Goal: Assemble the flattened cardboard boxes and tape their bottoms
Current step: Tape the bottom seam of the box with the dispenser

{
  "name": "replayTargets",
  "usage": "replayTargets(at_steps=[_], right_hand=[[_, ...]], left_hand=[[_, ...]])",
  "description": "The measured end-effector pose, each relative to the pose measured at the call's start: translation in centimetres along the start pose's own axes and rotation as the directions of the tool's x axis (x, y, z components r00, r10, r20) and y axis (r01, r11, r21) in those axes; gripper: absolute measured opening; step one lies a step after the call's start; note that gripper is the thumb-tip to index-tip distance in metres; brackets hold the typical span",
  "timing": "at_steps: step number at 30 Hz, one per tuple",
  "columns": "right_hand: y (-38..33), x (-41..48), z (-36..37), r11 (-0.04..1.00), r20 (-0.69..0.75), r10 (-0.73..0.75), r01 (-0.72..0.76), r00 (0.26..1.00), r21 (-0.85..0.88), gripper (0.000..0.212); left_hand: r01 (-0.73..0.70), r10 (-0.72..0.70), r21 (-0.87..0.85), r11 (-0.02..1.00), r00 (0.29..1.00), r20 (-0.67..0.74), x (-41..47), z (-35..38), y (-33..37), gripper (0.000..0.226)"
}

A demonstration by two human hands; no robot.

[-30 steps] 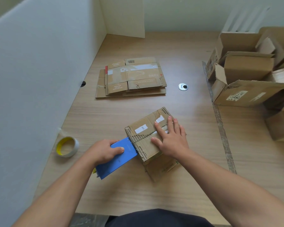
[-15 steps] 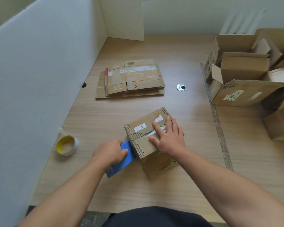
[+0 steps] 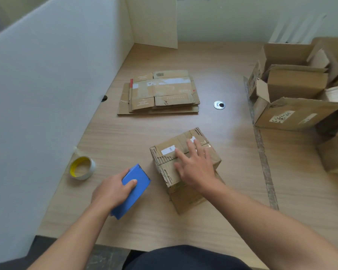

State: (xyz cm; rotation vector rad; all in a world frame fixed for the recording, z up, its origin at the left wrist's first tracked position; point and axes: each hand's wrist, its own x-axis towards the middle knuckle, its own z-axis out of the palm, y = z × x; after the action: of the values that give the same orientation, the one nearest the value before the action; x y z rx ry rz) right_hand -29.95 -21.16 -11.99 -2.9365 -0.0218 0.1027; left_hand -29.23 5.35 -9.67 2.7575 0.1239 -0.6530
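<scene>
The small brown cardboard box [image 3: 162, 162] at the worktop's front carries a white sticker [image 3: 168, 150] whose digits read "100", seen upside down. The stack of flattened brown cardboard boxes [image 3: 164, 94] bears a black barcode [image 3: 160, 74] and faint pale print, too small to read. The open brown cardboard box [image 3: 320, 112] at the right has a white label [image 3: 281, 116] with dark handwriting, which is illegible.
</scene>
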Motion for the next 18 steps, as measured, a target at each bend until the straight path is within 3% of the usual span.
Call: replayTargets(at_steps=[4,9,12,18], right_hand=[[-2.7,-0.2,0.1,0.989,-0.015,-0.117,0.118,0.993,0.086,0.049],[-4.0,-0.8,1.5,0.993,0.070,-0.116,0.115,0.991,0.016,0.067],[-3.9,-0.9,1.8,0.991,0.099,-0.124,0.127,0.987,-0.031,0.066],[-5.2,0.5,1.3,0.999,0.060,0.014,-0.016,0.998,0.037,0.051]], left_hand=[[0.025,-0.025,-0.062,0.998,1.000,-0.006,-0.2,-0.2,-0.2,0.048],[-0.010,0.011,-0.127,0.992,1.000,0.007,0.8,-1.0,-0.1,0.040],[-0.044,0.046,-0.150,0.988,0.999,0.006,1.6,-1.6,-0.4,0.037],[-0.066,0.072,-0.152,0.986,0.997,0.032,3.5,-2.4,-1.4,0.043]])
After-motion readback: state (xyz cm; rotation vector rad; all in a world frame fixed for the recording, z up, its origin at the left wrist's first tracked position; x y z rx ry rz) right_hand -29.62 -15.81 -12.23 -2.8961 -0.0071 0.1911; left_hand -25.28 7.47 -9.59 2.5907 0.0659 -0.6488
